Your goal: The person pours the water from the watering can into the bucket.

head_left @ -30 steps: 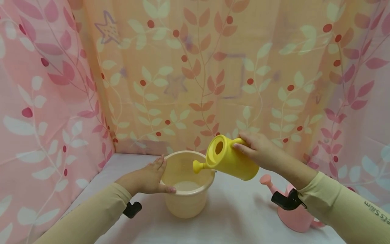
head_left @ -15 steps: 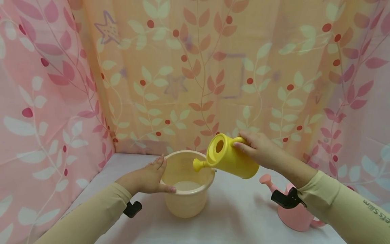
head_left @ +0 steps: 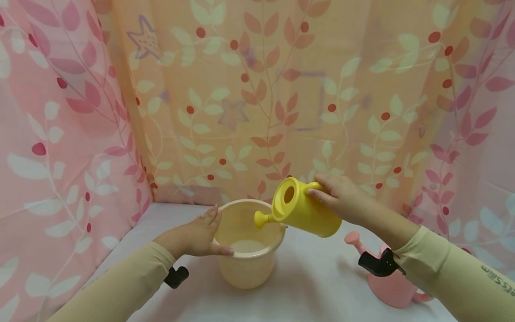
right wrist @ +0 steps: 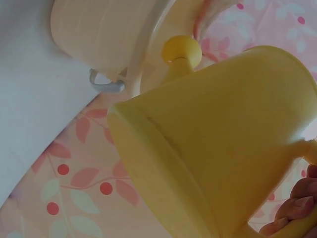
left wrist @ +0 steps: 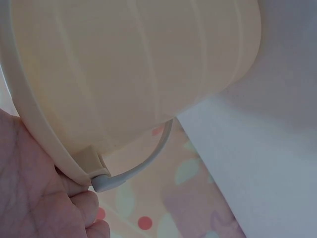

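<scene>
The grip of the right hand is curled round the handle of a yellow plastic watering can. This can is tilted in the air, its round spout head above the opening of a cream-coloured round plastic bucket. The bucket stands on the white-covered bench. The left hand has its grip wide, thumb and fingers on the bucket's rim. A pink plastic watering can stands near the beige right sleeve.
</scene>
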Available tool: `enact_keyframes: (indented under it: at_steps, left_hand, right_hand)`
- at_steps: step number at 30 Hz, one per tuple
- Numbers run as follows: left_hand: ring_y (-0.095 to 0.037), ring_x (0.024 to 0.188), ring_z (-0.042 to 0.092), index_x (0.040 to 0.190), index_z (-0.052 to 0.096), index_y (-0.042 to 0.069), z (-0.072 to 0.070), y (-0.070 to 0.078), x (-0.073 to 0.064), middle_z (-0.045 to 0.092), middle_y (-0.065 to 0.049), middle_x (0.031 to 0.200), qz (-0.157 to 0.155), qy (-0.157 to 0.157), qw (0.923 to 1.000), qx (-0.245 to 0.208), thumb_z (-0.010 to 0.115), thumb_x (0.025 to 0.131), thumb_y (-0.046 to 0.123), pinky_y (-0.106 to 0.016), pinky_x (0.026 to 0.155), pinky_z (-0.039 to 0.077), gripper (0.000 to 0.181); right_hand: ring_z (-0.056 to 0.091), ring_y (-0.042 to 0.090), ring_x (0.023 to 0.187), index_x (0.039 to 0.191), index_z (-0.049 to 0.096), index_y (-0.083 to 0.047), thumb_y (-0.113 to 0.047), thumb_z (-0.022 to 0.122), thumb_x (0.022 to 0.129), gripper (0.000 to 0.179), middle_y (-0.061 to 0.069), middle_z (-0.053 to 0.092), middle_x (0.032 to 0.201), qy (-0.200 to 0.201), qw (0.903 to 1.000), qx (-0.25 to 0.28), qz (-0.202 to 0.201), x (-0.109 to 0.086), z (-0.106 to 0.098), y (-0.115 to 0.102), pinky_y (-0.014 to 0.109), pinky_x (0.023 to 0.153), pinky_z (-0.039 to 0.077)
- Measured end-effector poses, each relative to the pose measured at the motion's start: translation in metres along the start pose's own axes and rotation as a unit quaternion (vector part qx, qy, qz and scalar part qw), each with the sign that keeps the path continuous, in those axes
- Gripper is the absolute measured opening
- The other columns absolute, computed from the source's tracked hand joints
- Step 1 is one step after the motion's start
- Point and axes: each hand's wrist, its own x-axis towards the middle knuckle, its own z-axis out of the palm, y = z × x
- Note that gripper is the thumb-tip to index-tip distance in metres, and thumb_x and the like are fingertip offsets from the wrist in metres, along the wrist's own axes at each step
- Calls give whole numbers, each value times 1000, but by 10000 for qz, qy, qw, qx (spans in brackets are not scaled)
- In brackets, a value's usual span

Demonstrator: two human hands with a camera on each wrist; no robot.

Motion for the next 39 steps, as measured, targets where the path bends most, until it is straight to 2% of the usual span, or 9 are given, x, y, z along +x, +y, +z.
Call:
enact_keyframes:
  at_steps: [11,19,39]
  left_hand:
    - [-36,138,8,141,15,-11,2,-2,1,4,-27,149,6,-7,10000,61,45,70,80,-50,108,16,119]
    - [-39,137,8,140,15,-13,0,0,-2,4,-29,148,22,-23,9999,-120,48,69,79,-53,108,15,121]
    - [-35,138,7,141,15,-10,0,0,1,3,-26,149,-53,-18,10000,-26,47,69,79,-50,108,16,119]
  right_hand:
    - [48,14,65,84,52,-12,-28,56,91,18,-3,48,67,-96,9999,2,99,0,2,1,27,58,45]
    - [48,13,64,84,52,-12,-28,56,91,18,-3,47,66,-33,10000,-42,9,1,2,1,27,57,44]
    - [46,14,64,82,50,-12,-26,57,91,18,-3,44,64,15,10000,-40,-57,3,0,4,27,57,41]
